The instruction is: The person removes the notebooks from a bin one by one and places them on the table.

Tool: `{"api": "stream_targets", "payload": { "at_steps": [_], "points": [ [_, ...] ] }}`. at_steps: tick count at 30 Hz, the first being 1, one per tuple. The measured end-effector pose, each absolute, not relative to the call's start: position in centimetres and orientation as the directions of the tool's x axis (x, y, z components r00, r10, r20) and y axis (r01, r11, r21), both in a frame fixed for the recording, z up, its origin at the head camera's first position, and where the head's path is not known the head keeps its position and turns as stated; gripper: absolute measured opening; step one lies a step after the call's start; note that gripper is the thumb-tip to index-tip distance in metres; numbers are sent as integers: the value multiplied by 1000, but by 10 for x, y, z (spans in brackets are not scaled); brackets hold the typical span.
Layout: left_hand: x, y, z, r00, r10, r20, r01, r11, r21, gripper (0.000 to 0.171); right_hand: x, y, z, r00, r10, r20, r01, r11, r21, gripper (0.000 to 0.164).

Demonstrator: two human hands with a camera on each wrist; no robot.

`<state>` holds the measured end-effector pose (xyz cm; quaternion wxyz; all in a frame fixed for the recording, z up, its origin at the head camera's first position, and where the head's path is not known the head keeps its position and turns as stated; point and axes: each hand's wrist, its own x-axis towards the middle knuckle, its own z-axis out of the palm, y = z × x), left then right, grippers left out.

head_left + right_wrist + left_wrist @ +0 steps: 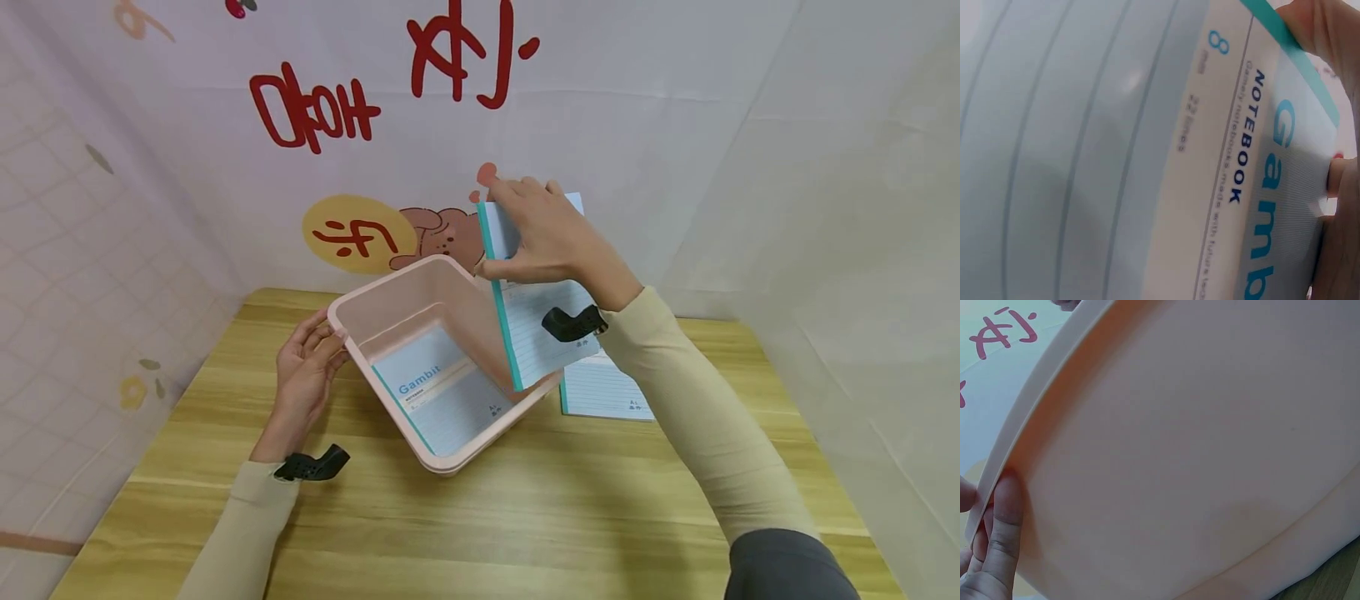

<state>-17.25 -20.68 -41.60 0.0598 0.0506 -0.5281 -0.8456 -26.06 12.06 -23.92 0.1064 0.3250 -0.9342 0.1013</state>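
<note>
My right hand [543,229] grips a light blue notebook [536,333] with a teal spine near its top, holding it tilted over the right side of a pale pink plastic bin [378,400]. In the right wrist view the cover of this notebook [1085,156] fills most of the frame, with "NOTEBOOK" printed on it. A like notebook [442,400], marked "Gambit", lies flat on the bin's floor. My left hand [303,371] pinches the bin's left rim; in the left wrist view its thumb and fingers [1007,519] clasp the edge of the bin [1179,437].
Another blue notebook [603,392] lies on the wooden table [480,533] to the right of the bin, partly covered by the held one. Behind the table hangs a white printed cloth [600,117], with more light cloth [847,250] along the right side.
</note>
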Motion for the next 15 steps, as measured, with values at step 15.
{"api": "stream_targets", "payload": {
  "at_steps": [15],
  "points": [
    [-174,-208,-418,-990,-143,-5,59,-434,899,55,-272,203,-279,-866,-459,201,-488,862,-135,68]
  ]
}}
